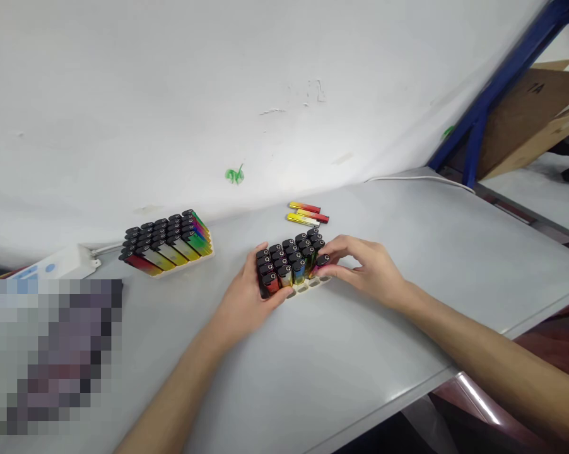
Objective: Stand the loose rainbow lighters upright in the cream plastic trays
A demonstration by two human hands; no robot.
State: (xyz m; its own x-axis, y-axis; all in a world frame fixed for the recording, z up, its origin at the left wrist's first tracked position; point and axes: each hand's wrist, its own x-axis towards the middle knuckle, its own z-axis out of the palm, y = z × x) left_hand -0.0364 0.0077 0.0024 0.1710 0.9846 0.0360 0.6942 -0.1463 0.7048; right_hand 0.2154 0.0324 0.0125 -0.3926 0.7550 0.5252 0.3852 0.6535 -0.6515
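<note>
A pale tray (304, 288) in the middle of the table holds several upright lighters with black tops. Its front edge shows unfilled round slots towards the right. My left hand (246, 302) is wrapped round the tray's left end, thumb at the front and fingers behind. At the right end, my right hand (367, 268) pinches a pink-purple lighter (321, 265) between thumb and forefinger, at the front right of the group. Behind the tray lie three loose yellow and red lighters (307, 214), flat on the table.
To the left stands another tray (190, 268) packed with multicoloured lighters. A white power strip (71, 261) and a pixelated dark area (67, 353) are at the far left. A white wall (171, 94) rises behind; a blue frame (478, 126) and cardboard (525, 120) stand at right.
</note>
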